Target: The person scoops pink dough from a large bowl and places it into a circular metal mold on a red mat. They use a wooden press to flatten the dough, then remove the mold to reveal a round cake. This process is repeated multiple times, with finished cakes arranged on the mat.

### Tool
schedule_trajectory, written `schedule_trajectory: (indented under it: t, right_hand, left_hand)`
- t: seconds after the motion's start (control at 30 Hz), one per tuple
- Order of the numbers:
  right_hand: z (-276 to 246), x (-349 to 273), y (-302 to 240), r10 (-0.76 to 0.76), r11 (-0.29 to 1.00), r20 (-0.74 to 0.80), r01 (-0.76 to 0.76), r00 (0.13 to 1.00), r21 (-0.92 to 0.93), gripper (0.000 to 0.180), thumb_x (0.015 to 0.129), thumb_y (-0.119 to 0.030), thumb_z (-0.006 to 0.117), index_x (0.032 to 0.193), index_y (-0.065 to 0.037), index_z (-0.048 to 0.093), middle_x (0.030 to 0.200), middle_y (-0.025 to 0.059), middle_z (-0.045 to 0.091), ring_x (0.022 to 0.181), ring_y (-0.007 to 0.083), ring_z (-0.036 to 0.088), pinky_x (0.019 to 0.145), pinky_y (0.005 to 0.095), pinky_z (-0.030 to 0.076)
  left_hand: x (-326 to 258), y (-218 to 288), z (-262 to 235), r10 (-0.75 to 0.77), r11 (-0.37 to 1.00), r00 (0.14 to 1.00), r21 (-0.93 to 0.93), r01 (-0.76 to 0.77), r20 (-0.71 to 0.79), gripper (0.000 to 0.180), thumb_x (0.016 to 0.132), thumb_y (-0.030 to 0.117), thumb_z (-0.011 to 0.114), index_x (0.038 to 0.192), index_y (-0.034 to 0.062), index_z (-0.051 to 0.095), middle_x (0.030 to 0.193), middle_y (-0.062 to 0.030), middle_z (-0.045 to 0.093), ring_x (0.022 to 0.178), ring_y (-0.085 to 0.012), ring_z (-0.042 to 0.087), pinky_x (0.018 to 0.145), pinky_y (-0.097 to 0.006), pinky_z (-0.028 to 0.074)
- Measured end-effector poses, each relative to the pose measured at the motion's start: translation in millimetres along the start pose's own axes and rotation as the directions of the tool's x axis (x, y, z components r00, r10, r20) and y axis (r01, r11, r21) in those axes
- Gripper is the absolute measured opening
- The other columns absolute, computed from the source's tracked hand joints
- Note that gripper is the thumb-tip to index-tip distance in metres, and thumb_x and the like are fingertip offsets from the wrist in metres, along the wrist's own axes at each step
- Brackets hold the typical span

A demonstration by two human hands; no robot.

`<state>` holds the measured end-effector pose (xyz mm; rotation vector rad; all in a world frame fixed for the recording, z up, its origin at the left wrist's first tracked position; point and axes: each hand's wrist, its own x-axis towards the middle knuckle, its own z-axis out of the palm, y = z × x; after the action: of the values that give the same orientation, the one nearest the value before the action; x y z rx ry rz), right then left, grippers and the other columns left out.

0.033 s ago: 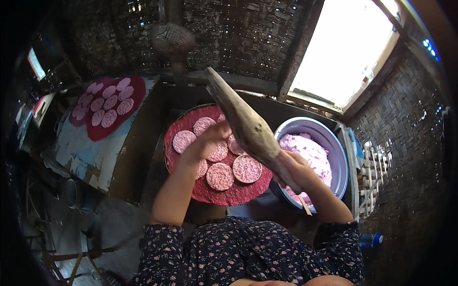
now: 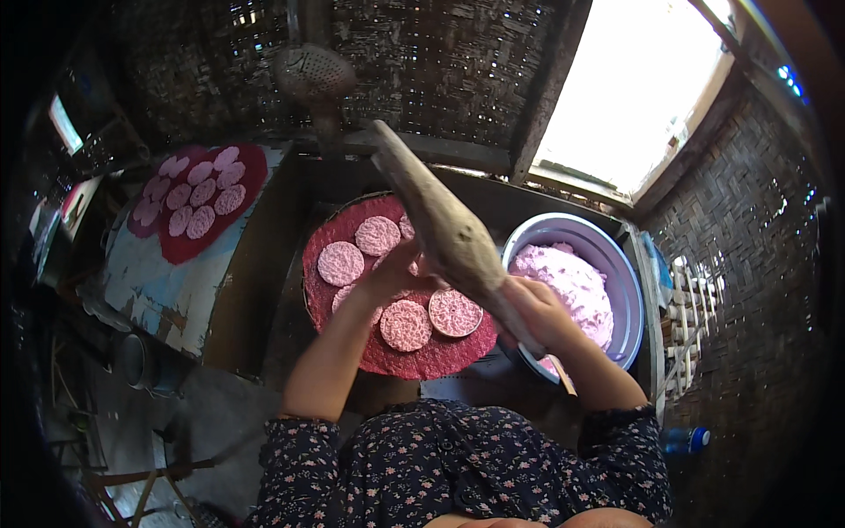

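My right hand is closed around the narrow end of a long, tapering, wooden-looking tool, pale brown with small dark spots. It slants up and left across the view. Beside its underside is my left hand, thumb and fingers apart, fingertips partly hidden by the tool. Under the left hand lies a round red mat bearing several pink discs of tangled strands. One disc sits inside a thin ring at the right. A grey-blue basin holds pale pink, lumpy dough.
To the left, more pink discs lie on red mats over a worn, pale board. A perforated skimmer hangs ahead near a woven wall. A wooden stick leans at the basin's near rim. A blue-capped bottle is at lower right.
My left hand has shifted slightly right and down, its thumb now spreading toward the tool. The tool has moved slightly left, still in my right hand.
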<state>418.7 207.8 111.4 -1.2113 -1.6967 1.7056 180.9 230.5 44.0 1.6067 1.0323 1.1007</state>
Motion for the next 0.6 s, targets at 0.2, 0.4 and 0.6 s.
schedule_trajectory:
  t: [0.2, 0.4, 0.6]
  right_hand:
    - [2.7, 15.6, 40.0, -0.583, 0.709, 0.013, 0.517, 0.812, -0.481, 0.020, 0.087, -0.014, 0.052, 0.099, -0.006, 0.066, 0.078, 0.0054, 0.058, 0.075, 0.0182, 0.056, 0.067, 0.0316, 0.047]
    - [-8.0, 5.7, 77.6, -0.708, 0.195, 0.068, 0.287, 0.703, -0.938, 0.026, 0.072, -0.006, 0.057, 0.094, -0.013, 0.070, 0.083, 0.0020, 0.053, 0.078, 0.0205, 0.050, 0.070, 0.0324, 0.045]
    - [-3.9, 8.9, 98.1, -0.688, 0.148, 0.118, 0.298, 0.716, -0.943, 0.029, 0.071, -0.010, 0.059, 0.098, -0.012, 0.068, 0.087, 0.0017, 0.050, 0.081, 0.0189, 0.048, 0.070, 0.0308, 0.042]
  left_hand:
    - [-53.6, -62.5, -8.8, 0.361, 0.822, 0.893, 0.543, -0.169, -0.269, 0.047, 0.081, 0.027, 0.065, 0.118, 0.0030, 0.049, 0.110, -0.0139, 0.058, 0.111, -0.0259, 0.052, 0.097, -0.040, 0.038]
    - [-125.5, -49.1, -84.1, 0.640, -0.682, 0.673, 0.677, 0.277, 0.371, 0.070, 0.086, 0.049, 0.049, 0.134, 0.0003, 0.036, 0.137, -0.0205, 0.035, 0.130, -0.0295, 0.034, 0.105, -0.041, 0.033]
    - [-162.8, -31.2, -128.8, 0.405, -0.834, 0.641, -0.024, 0.551, 0.652, 0.074, 0.088, 0.054, 0.043, 0.134, -0.0019, 0.032, 0.138, -0.0215, 0.034, 0.128, -0.0322, 0.035, 0.104, -0.043, 0.032]
